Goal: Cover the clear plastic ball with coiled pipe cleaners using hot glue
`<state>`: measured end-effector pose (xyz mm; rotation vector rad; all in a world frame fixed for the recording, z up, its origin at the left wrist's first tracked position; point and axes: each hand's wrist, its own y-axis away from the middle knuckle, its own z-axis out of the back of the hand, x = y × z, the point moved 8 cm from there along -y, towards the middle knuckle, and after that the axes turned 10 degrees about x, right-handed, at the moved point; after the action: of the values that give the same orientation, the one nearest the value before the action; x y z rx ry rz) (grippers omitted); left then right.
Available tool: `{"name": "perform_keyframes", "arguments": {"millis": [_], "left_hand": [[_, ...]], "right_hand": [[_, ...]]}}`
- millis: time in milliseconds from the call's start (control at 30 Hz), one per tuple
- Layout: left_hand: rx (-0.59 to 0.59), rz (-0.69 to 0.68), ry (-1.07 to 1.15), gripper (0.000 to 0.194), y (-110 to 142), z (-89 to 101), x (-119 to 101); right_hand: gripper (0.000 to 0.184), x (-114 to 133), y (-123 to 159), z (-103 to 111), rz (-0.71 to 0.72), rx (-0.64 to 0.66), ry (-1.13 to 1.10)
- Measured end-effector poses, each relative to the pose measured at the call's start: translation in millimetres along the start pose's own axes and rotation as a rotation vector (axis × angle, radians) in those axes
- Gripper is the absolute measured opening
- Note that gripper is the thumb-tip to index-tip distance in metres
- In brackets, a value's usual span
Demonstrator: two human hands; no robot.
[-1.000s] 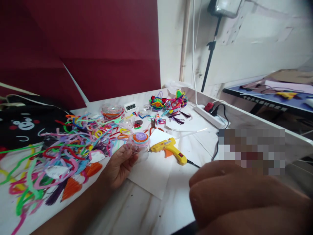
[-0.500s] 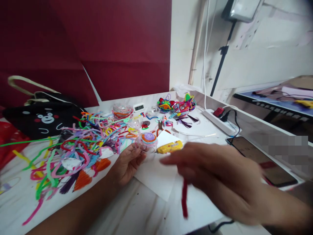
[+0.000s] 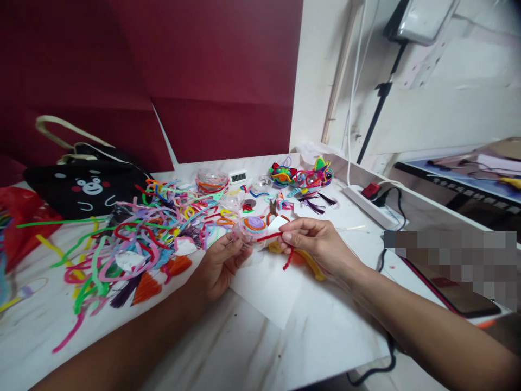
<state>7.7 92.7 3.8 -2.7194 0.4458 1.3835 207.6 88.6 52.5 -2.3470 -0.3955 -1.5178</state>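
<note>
My left hand (image 3: 225, 262) grips a clear plastic ball (image 3: 244, 237) by its lower left side. A flat coil (image 3: 255, 224) of purple and orange pipe cleaner covers part of the ball's top. Between the thumb and fingers of my right hand (image 3: 311, 239) is a red pipe cleaner (image 3: 269, 237). One end of it reaches left to the ball's side, and the other hangs below my fingers. Partly hidden behind and under my right hand lies a yellow glue gun (image 3: 309, 262). White paper (image 3: 264, 293) lies beneath both hands.
Tangled colourful pipe cleaners (image 3: 138, 233) cover the left of the table, before a black bag (image 3: 87, 187). Pliers (image 3: 273, 209), a small digital clock (image 3: 238, 177) and finished pipe-cleaner figures (image 3: 284, 175) stand behind. At right are a power strip (image 3: 372, 207) and a phone (image 3: 451, 285).
My right hand has moved left and away from me, bringing the red pipe cleaner up to the ball. My left hand still holds the ball. The view has shifted slightly left.
</note>
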Motion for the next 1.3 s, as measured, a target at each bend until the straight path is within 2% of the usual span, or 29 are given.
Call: {"name": "perform_keyframes", "arguments": {"millis": [433,600,867,1100,1300], "left_hand": [[-0.001,-0.066,-0.074,0.042,7.1,-9.4,-2.9],[-0.014,-0.066,-0.077,0.033,7.9,-9.2,-5.0],[-0.073,-0.009,-0.002,0.008,8.3,-8.5,-9.0],[-0.171,0.027,0.071,0.037,5.7,-5.0,-7.7],[-0.163,0.011,0.073,0.036,7.9,-7.4,-8.7]], "right_hand": [[0.046,-3.3,1.7,0.6,0.017,-0.086,0.014],[0.046,-1.6,2.8,4.2,0.029,-0.109,-0.008],[0.03,-1.2,1.7,7.6,0.013,-0.094,-0.027],[0.034,-2.5,5.9,5.7,-0.053,-0.123,0.046],[0.05,-3.2,5.2,-0.3,-0.069,-0.085,0.132]]}}
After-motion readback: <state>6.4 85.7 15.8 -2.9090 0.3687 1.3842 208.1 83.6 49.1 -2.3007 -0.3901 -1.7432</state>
